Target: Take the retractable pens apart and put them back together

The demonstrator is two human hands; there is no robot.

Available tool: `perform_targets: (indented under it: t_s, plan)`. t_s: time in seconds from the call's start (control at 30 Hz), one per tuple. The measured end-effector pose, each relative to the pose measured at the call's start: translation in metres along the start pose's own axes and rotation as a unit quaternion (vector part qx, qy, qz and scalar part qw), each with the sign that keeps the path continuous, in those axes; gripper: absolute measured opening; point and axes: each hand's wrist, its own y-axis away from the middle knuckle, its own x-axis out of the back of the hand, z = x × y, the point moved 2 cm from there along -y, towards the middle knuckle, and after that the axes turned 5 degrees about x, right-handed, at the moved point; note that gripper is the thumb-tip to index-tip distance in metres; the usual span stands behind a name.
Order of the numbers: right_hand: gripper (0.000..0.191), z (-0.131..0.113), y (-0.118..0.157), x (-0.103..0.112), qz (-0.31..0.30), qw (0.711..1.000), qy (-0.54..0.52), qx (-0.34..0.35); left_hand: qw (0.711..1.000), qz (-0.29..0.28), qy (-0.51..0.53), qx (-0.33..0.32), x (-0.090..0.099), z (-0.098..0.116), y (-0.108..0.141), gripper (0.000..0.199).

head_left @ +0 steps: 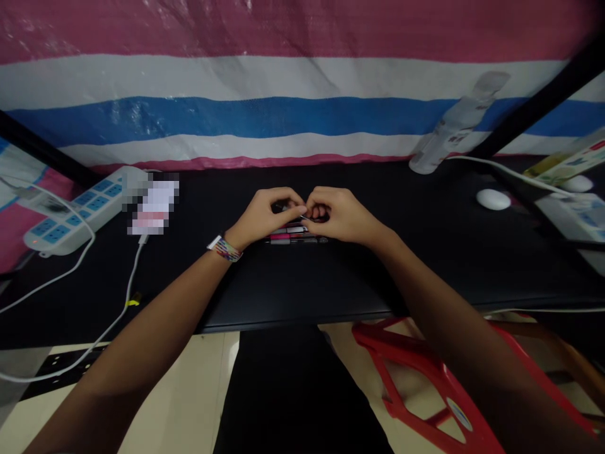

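My left hand (267, 215), with a patterned band (227, 248) on its wrist, is closed in a pinch above the middle of the black table. Fingertip to fingertip with it, my right hand (339, 214) is pinched shut too. A thin, pale, slender piece (304, 217) shows between the two sets of fingertips; most of it is hidden, so its kind is unclear. Just below the hands, several pens (295, 239) lie side by side on the table (293, 287), one with a pink-red part. The fingers partly cover the pens farther back.
On the left lie a white power strip (94, 205), a blurred-out phone (154, 205) and its white cable (127, 296). A clear bottle (456, 126) and a white computer mouse (493, 199) are on the right. Striped sheeting (283, 116) hangs behind. A red stool (416, 353) stands below.
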Motion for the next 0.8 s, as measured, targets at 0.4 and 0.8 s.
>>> perform_targets:
  t_s: [0.4, 0.8]
  plan:
    - [0.025, 0.031, -0.007, 0.000, 0.142, 0.943, -0.228, -0.197, 0.990, 0.134, -0.023, 0.028, 0.005, -0.029, -0.005, 0.028]
    - [0.005, 0.052, -0.010, -0.003, 0.224, 0.842, -0.397, -0.289, 0.988, 0.155, -0.016, 0.016, 0.008, -0.038, -0.007, 0.013]
